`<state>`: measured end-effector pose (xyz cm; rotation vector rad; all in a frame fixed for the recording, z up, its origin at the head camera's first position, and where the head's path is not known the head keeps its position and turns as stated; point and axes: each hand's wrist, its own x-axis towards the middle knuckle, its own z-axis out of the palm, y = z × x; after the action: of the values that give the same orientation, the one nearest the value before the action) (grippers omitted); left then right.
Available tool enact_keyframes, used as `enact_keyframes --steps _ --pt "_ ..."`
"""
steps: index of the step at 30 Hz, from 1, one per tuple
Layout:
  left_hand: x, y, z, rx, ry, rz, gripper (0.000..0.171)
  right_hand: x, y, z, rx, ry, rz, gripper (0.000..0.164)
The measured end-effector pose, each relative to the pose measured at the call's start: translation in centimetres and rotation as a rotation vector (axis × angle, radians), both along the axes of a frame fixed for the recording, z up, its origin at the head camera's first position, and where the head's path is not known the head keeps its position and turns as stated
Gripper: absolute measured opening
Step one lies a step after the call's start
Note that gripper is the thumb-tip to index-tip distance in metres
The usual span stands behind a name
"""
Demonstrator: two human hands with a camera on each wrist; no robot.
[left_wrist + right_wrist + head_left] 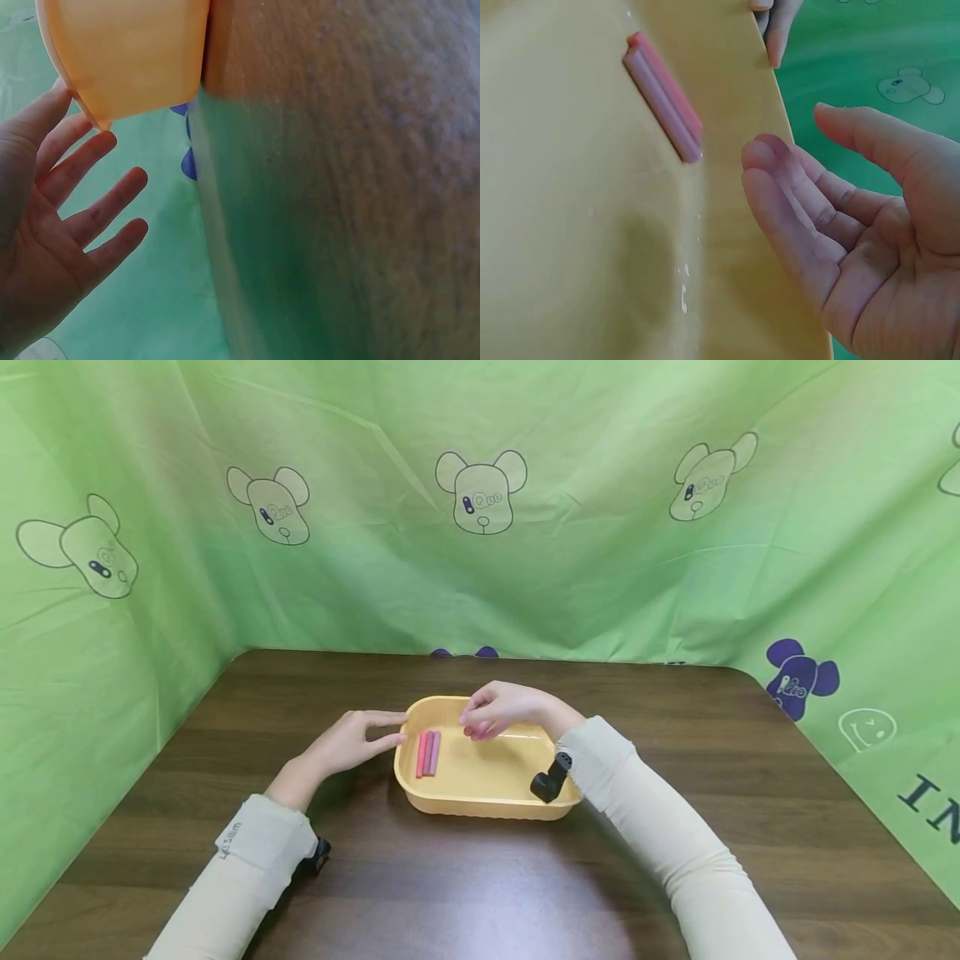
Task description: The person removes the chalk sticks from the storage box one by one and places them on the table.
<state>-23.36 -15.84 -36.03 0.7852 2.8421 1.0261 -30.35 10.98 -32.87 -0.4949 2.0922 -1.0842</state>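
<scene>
A yellow plastic basin stands on the table. Several slim sticks in pink, red and purple, perhaps modelling clay, lie side by side on its floor at the left end. My left hand touches the basin's left rim with thumb and fingertips spread apart; in the left wrist view its other fingers extend loosely beside the basin wall. Over the basin's far middle hovers my right hand, its fingers loosely bent. In the right wrist view, a gap separates the right thumb from the fingers, with nothing between them.
The dark wooden table extends around the basin on every side. A green curtain with printed bear heads hangs behind it and at both sides. Black wrist cameras are strapped at both cuffs.
</scene>
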Motion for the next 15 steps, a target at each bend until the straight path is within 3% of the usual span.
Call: enact_keyframes --steps 8,15 --pt "0.0 0.0 -0.1 -0.002 0.002 -0.001 0.042 0.0 -1.1 -0.2 0.034 -0.001 0.054 0.032" --pt "0.0 0.0 -0.2 -0.008 0.001 -0.004 0.043 -0.2 -2.0 -0.9 0.046 0.002 0.068 0.026"
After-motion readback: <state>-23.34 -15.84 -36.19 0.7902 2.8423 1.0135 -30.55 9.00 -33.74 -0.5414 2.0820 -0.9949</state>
